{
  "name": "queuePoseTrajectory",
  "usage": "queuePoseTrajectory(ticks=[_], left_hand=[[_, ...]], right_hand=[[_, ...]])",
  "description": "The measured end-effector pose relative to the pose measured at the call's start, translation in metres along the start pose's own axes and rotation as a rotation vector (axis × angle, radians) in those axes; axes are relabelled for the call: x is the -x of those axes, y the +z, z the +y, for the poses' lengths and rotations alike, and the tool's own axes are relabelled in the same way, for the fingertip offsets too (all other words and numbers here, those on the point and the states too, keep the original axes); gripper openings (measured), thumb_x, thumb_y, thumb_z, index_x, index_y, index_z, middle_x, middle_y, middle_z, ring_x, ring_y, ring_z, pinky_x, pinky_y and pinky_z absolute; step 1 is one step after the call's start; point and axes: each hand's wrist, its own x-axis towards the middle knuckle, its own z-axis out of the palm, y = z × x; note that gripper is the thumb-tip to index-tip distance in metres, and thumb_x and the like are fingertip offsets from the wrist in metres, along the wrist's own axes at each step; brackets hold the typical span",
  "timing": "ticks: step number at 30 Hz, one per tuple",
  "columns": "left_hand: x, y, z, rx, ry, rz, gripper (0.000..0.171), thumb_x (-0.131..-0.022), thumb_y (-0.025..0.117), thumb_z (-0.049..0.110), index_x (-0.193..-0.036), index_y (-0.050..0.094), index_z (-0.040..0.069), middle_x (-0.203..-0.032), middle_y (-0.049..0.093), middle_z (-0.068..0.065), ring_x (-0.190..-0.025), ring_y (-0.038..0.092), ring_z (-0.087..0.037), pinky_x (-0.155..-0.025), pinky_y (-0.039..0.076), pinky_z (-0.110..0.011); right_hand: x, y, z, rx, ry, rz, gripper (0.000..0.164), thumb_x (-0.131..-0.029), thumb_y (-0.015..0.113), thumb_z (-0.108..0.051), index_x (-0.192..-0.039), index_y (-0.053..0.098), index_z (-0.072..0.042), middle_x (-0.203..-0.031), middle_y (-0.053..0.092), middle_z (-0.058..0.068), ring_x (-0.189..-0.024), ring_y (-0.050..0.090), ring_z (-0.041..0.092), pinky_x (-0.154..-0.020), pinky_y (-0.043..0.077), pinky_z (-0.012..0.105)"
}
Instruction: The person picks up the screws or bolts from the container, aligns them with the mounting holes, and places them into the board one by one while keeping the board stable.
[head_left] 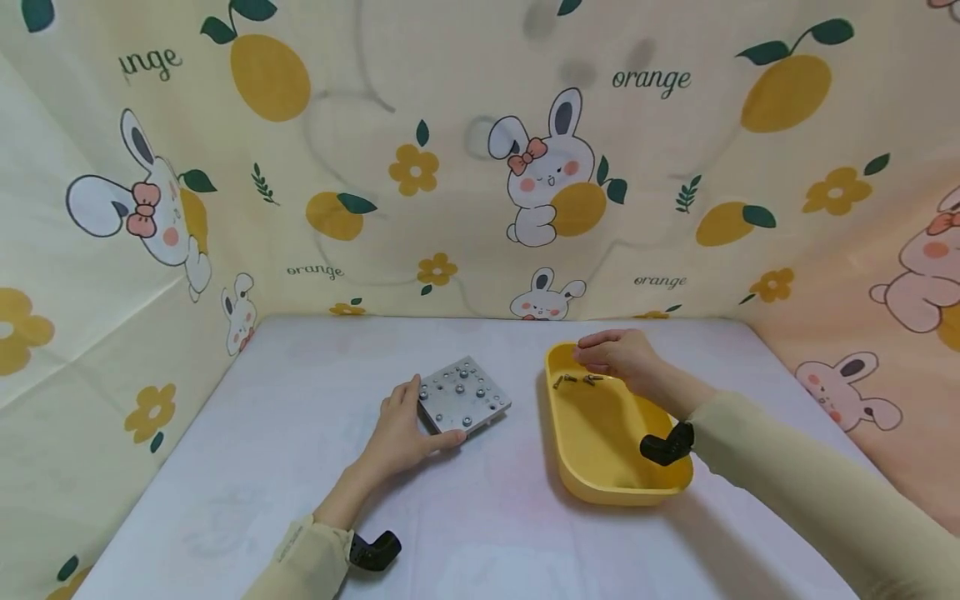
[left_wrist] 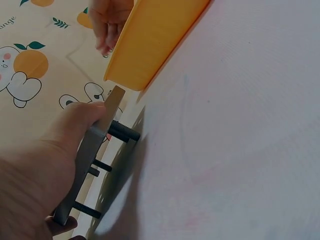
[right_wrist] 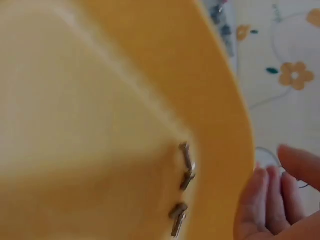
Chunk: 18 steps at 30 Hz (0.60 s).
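A flat silver metal plate [head_left: 463, 395] with several round screw heads on its top is at mid-table in the head view. My left hand [head_left: 401, 429] grips it by its edges, thumb on the near side and fingers at the far left. The left wrist view shows dark threaded screws [left_wrist: 123, 131] sticking out beneath the plate [left_wrist: 87, 160]. My right hand [head_left: 618, 358] hovers over the far end of a yellow tray [head_left: 600, 490], fingers loosely bent. Several small screws [head_left: 572, 379] lie inside at that end. Nothing shows in the right hand [right_wrist: 275, 205] in its wrist view.
The white tabletop [head_left: 480, 517] extends around the plate and tray. A patterned cloth [head_left: 450, 108] with rabbits and oranges hangs behind and along both sides. Each wrist carries a black camera mount [head_left: 375, 551].
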Motion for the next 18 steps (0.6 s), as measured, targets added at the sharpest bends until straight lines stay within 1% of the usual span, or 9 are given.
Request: queuePoseTrajectory(ticks=[3, 7, 10, 13, 15, 18], left_hand=[[-0.001, 0.0, 0.002, -0.001, 0.001, 0.003, 0.126, -0.068, 0.082, 0.063, -0.155, 0.017, -0.001, -0.152, 0.027, -0.026, -0.137, 0.028, -0.044, -0.105, 0.031, -0.06], [0.0, 0.001, 0.001, 0.001, -0.002, 0.009, 0.126, -0.068, 0.082, 0.063, -0.155, 0.017, -0.001, -0.152, 0.027, -0.026, -0.136, 0.028, -0.043, -0.105, 0.031, -0.06], [0.001, 0.002, 0.001, 0.007, 0.001, 0.005, 0.126, -0.068, 0.081, 0.063, -0.155, 0.017, -0.001, -0.152, 0.027, -0.026, -0.137, 0.028, -0.044, -0.105, 0.032, -0.06], [0.001, 0.002, 0.001, 0.007, 0.001, -0.001, 0.126, -0.068, 0.081, 0.064, -0.155, 0.017, -0.001, -0.152, 0.027, -0.026, -0.136, 0.028, -0.044, -0.105, 0.032, -0.06], [0.002, 0.001, 0.002, 0.008, -0.001, 0.0, 0.126, -0.068, 0.081, 0.064, -0.155, 0.017, -0.001, -0.152, 0.027, -0.026, -0.136, 0.028, -0.043, -0.105, 0.032, -0.06], [0.002, 0.0, 0.003, 0.007, 0.001, 0.009, 0.125, -0.069, 0.081, 0.063, -0.155, 0.017, -0.001, -0.152, 0.027, -0.026, -0.136, 0.028, -0.043, -0.105, 0.032, -0.059]], right_hand=[[-0.007, 0.003, 0.005, 0.068, 0.008, -0.006, 0.034, -0.088, 0.073, -0.002, -0.117, 0.061, 0.012, -0.093, 0.073, 0.008, -0.09, 0.07, 0.022, -0.093, 0.05, 0.043], [-0.014, 0.01, 0.015, 0.095, 0.001, 0.011, 0.033, -0.087, 0.075, -0.003, -0.114, 0.064, 0.011, -0.094, 0.074, 0.01, -0.085, 0.07, 0.019, -0.089, 0.053, 0.041], [-0.019, 0.011, 0.022, 0.135, -0.02, 0.059, 0.029, -0.086, 0.076, -0.003, -0.11, 0.066, 0.011, -0.093, 0.073, 0.011, -0.08, 0.069, 0.016, -0.082, 0.055, 0.037], [-0.024, 0.011, 0.031, 0.194, -0.047, 0.113, 0.027, -0.083, 0.078, -0.001, -0.104, 0.068, 0.011, -0.088, 0.073, 0.01, -0.072, 0.067, 0.016, -0.073, 0.056, 0.034], [-0.027, 0.01, 0.037, 0.192, -0.056, 0.122, 0.027, -0.081, 0.079, 0.001, -0.103, 0.068, 0.012, -0.085, 0.072, 0.01, -0.07, 0.066, 0.017, -0.07, 0.057, 0.034], [-0.031, 0.011, 0.044, 0.164, -0.044, 0.11, 0.03, -0.081, 0.079, 0.001, -0.106, 0.068, 0.013, -0.087, 0.073, 0.011, -0.07, 0.067, 0.017, -0.071, 0.057, 0.035]])
